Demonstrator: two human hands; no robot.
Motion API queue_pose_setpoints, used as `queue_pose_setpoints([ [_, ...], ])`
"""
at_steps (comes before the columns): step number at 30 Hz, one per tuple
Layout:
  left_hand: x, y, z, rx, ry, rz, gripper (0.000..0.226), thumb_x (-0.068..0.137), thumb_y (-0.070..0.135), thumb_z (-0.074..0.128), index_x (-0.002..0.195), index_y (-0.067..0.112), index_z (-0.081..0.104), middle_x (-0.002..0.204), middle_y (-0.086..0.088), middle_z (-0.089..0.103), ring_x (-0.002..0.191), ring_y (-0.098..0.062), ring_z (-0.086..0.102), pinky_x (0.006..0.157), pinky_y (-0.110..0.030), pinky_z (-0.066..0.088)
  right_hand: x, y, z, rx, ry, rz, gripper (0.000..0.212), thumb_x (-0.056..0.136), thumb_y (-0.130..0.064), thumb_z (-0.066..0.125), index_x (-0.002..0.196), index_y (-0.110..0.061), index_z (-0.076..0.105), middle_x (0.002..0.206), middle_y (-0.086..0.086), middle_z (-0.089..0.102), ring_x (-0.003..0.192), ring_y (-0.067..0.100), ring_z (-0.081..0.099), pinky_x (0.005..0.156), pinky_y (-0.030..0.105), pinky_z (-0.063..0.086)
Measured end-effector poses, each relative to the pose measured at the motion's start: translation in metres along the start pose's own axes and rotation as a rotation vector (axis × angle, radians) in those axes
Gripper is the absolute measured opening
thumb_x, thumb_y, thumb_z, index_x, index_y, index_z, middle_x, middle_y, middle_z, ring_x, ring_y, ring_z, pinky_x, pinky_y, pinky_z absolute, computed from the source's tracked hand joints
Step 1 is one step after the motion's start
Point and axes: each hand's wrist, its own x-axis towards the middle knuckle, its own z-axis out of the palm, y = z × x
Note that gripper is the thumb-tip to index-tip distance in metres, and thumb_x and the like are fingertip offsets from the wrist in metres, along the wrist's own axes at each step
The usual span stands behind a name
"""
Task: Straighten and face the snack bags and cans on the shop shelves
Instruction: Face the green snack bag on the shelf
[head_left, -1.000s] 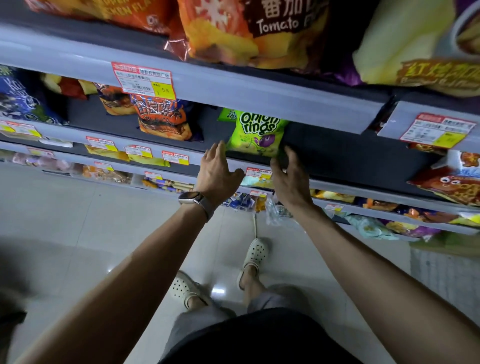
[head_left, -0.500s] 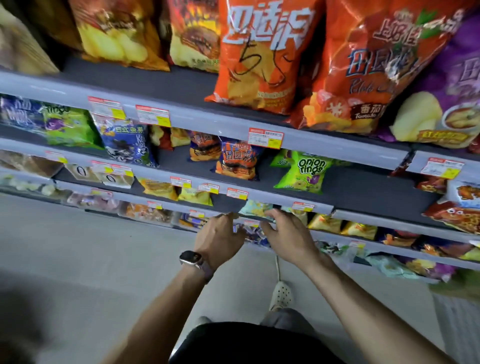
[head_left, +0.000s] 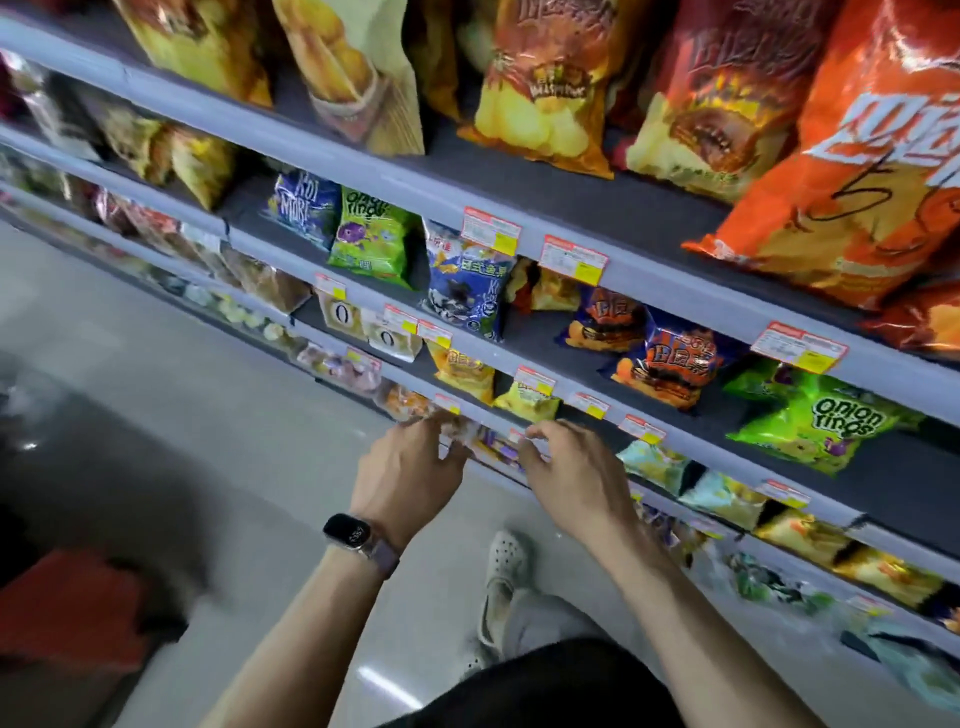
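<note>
My left hand (head_left: 413, 470), a watch on its wrist, reaches to a low shelf and its curled fingers pinch small clear snack packets (head_left: 460, 430) at the shelf front. Just to the right, my right hand (head_left: 574, 475) has its fingers curled at the same shelf edge, beside a purple packet (head_left: 496, 448) lying between both hands; its grip is blurred. One shelf up stand yellow snack bags (head_left: 465, 371). Above those stand a green onion rings bag (head_left: 826, 421), orange bags (head_left: 670, 364) and a blue bag (head_left: 467, 283).
Large chip bags (head_left: 857, 171) fill the top shelf. Grey shelf rails (head_left: 691, 454) carry red and yellow price tags. Light blue and yellow packets (head_left: 727, 499) lie to the right of my hands. A blurred red object (head_left: 78, 608) sits on the floor at lower left, my white shoe (head_left: 506, 561) below.
My view swung left and upward along the shelves. Both hands dropped from the onion rings shelf to a lower shelf and now work at the small packets there.
</note>
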Motion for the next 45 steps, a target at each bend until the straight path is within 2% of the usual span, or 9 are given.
queue_pose_setpoints([
  [4, 0.03, -0.031, -0.018, -0.035, 0.038, -0.103, 0.039, 0.099, 0.037, 0.055, 0.138, 0.034, 0.062, 0.133, 0.001, 0.069, 0.122, -0.031, 0.064, 0.09, -0.039, 0.053, 0.049, -0.028, 0.023, 0.164, -0.016, 0.025, 0.043, 0.094, -0.049, 0.046, 0.12, -0.024, 0.069, 0.119, -0.001, 0.075, 0.115, 0.026, 0.066, 0.093, 0.044, 0.055],
  [12, 0.112, -0.069, -0.038, -0.089, -0.023, -0.227, 0.044, 0.098, 0.035, 0.057, 0.142, 0.03, 0.06, 0.136, 0.0, 0.067, 0.123, -0.028, 0.063, 0.093, -0.037, 0.052, 0.143, -0.056, 0.065, 0.402, 0.079, 0.164, 0.06, 0.099, -0.028, 0.064, 0.154, -0.014, 0.044, 0.152, 0.011, 0.054, 0.139, 0.026, 0.05, 0.109, 0.031, 0.039],
  [18, 0.195, -0.1, -0.05, -0.154, 0.017, -0.242, 0.042, 0.096, 0.029, 0.06, 0.138, 0.023, 0.061, 0.13, -0.01, 0.07, 0.115, -0.038, 0.064, 0.09, -0.039, 0.05, 0.183, -0.064, 0.094, 0.562, 0.123, 0.331, 0.075, 0.099, -0.032, 0.066, 0.161, -0.009, 0.03, 0.157, 0.018, 0.046, 0.143, 0.028, 0.046, 0.117, 0.045, 0.042],
  [23, 0.265, -0.129, -0.055, -0.259, 0.149, -0.216, 0.057, 0.098, 0.029, 0.063, 0.151, 0.01, 0.051, 0.138, -0.014, 0.066, 0.126, -0.036, 0.061, 0.103, -0.04, 0.046, 0.203, -0.069, 0.107, 0.619, 0.28, 0.418, 0.083, 0.095, -0.037, 0.073, 0.162, -0.011, 0.03, 0.16, 0.012, 0.044, 0.145, 0.025, 0.045, 0.118, 0.047, 0.04],
  [31, 0.368, -0.161, -0.065, -0.288, 0.191, -0.061, 0.076, 0.094, 0.04, 0.071, 0.151, -0.002, 0.044, 0.141, -0.025, 0.057, 0.133, -0.042, 0.05, 0.108, -0.042, 0.036, 0.229, -0.072, 0.114, 0.639, 0.437, 0.469, 0.057, 0.093, -0.029, 0.078, 0.141, -0.009, 0.056, 0.131, 0.003, 0.07, 0.119, 0.019, 0.065, 0.103, 0.039, 0.053],
  [33, 0.384, -0.162, -0.069, -0.305, 0.144, -0.055, 0.081, 0.091, 0.045, 0.074, 0.152, 0.0, 0.044, 0.142, -0.024, 0.057, 0.133, -0.042, 0.051, 0.107, -0.043, 0.039, 0.234, -0.072, 0.112, 0.622, 0.424, 0.466, 0.046, 0.093, -0.028, 0.078, 0.131, -0.009, 0.061, 0.121, 0.001, 0.074, 0.107, 0.012, 0.069, 0.096, 0.029, 0.055],
  [36, 0.4, -0.162, -0.073, -0.248, 0.091, -0.006, 0.062, 0.09, 0.048, 0.074, 0.131, 0.003, 0.062, 0.124, -0.022, 0.069, 0.118, -0.044, 0.06, 0.091, -0.043, 0.045, 0.239, -0.07, 0.115, 0.558, 0.379, 0.498, 0.013, 0.095, -0.02, 0.076, 0.096, -0.018, 0.063, 0.089, -0.008, 0.068, 0.069, -0.013, 0.059, 0.065, 0.002, 0.04],
  [39, 0.402, -0.164, -0.074, -0.269, 0.102, 0.045, 0.039, 0.092, 0.043, 0.074, 0.111, 0.009, 0.074, 0.108, -0.019, 0.075, 0.107, -0.043, 0.064, 0.076, -0.037, 0.043, 0.24, -0.074, 0.115, 0.528, 0.424, 0.503, 0.046, 0.095, -0.015, 0.076, 0.071, -0.031, 0.041, 0.067, -0.018, 0.045, 0.05, -0.018, 0.047, 0.053, 0.01, 0.034],
  [45, 0.384, -0.173, -0.081, -0.301, 0.231, 0.167, 0.027, 0.09, 0.038, 0.074, 0.091, 0.012, 0.072, 0.074, -0.005, 0.059, 0.075, -0.031, 0.048, 0.062, -0.03, 0.023, 0.248, -0.071, 0.12, 0.648, 0.518, 0.558, 0.048, 0.087, -0.012, 0.083, 0.061, -0.025, 0.046, 0.059, -0.015, 0.047, 0.057, -0.002, 0.044, 0.066, 0.027, 0.043],
])
